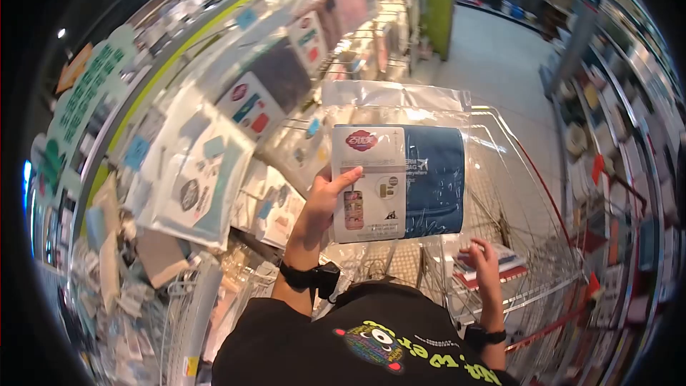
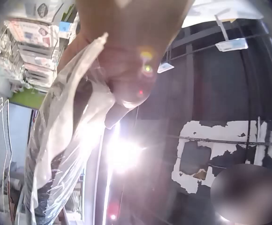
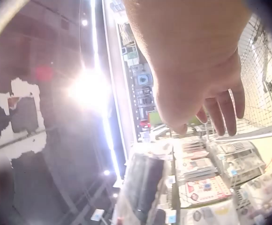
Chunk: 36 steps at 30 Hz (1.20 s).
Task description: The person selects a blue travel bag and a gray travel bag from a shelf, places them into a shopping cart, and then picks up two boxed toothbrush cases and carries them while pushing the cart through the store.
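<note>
In the head view my left hand (image 1: 327, 196) holds a clear plastic packet (image 1: 436, 179) by its left edge, the thumb lying across the front. Inside are a folded dark-blue fabric bag and a white printed card (image 1: 371, 211) with a red logo. The left wrist view shows the crinkled plastic packet (image 2: 56, 154) edge-on below the left hand (image 2: 122, 61). My right hand (image 1: 486, 268) hangs to the right of the packet and below it, apart from it, with loosely bent fingers and nothing held. The right wrist view shows this hand (image 3: 197, 70) from its back.
A wire shopping cart (image 1: 514, 143) stands in front, with a flat stack of packages (image 1: 493, 268) in it. Wire racks on the left bear packaged textiles (image 1: 204, 164) and price tags. Goods shelves (image 1: 607, 136) line the right, and a tiled aisle floor (image 1: 493, 50) runs ahead.
</note>
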Each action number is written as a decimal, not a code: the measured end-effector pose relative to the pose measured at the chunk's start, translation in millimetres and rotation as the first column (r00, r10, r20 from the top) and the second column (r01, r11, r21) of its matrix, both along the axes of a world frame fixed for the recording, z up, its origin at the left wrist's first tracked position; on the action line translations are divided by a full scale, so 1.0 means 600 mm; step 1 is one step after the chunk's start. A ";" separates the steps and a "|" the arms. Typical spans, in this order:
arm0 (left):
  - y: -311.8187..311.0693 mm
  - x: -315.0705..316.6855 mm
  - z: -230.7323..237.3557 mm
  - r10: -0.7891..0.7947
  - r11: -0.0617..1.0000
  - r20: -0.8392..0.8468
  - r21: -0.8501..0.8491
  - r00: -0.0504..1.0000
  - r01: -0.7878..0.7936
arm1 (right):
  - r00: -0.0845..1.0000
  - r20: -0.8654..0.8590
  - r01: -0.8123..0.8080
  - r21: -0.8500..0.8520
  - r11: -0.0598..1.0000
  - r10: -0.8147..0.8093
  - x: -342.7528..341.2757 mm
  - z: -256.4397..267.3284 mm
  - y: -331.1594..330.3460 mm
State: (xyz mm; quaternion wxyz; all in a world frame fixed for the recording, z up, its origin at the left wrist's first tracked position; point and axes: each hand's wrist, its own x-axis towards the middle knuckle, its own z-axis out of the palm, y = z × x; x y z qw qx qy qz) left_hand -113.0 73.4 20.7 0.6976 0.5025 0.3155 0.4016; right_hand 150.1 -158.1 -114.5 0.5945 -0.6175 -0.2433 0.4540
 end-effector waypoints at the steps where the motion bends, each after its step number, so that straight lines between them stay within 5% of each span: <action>1: 0.008 -0.011 -0.002 0.015 1.000 0.018 0.016 1.000 -0.016 | 0.993 0.120 0.019 -0.080 0.997 -0.010 -0.010 -0.027 0.001; 3: 0.004 -0.031 0.022 0.065 0.998 0.019 0.011 0.998 -0.065 | 0.840 0.495 -0.088 -0.280 0.956 0.222 -0.021 -0.044 -0.004; 5: 0.006 -0.045 0.033 0.153 0.988 -0.027 -0.029 0.988 -0.154 | 0.665 0.637 -0.265 -0.287 0.921 0.390 -0.029 -0.040 -0.012; 10: 0.004 -0.076 0.037 0.239 0.971 0.045 -0.011 0.970 -0.239 | 0.626 0.581 -0.418 -0.313 0.853 0.520 -0.032 -0.076 -0.014; 12: 0.008 -0.085 0.021 0.236 0.972 0.072 -0.025 0.969 -0.235 | 0.580 0.483 -0.413 -0.520 0.748 0.656 -0.035 -0.058 -0.010; 17: 0.005 -0.090 0.006 0.279 0.960 0.067 0.002 0.958 -0.280 | 0.466 0.629 -0.439 -0.447 0.779 0.623 -0.026 -0.097 -0.015; 19: 0.000 -0.090 0.007 0.297 0.955 0.045 -0.015 0.954 -0.297 | 0.520 0.508 -0.399 -0.567 0.721 0.687 -0.035 -0.069 -0.011; 27: -0.002 -0.087 0.003 0.324 0.946 -0.005 0.004 0.946 -0.324 | 0.523 0.717 -0.290 -0.360 0.887 0.462 -0.042 -0.137 -0.010; 31: -0.003 -0.069 -0.010 0.327 0.943 -0.051 0.075 0.943 -0.323 | 0.594 0.653 -0.292 -0.368 0.883 0.469 -0.036 -0.148 -0.006; 36: -0.003 -0.049 -0.025 0.304 0.952 -0.099 0.060 0.947 -0.300 | 0.536 0.710 -0.281 -0.360 0.890 0.457 -0.031 -0.155 -0.004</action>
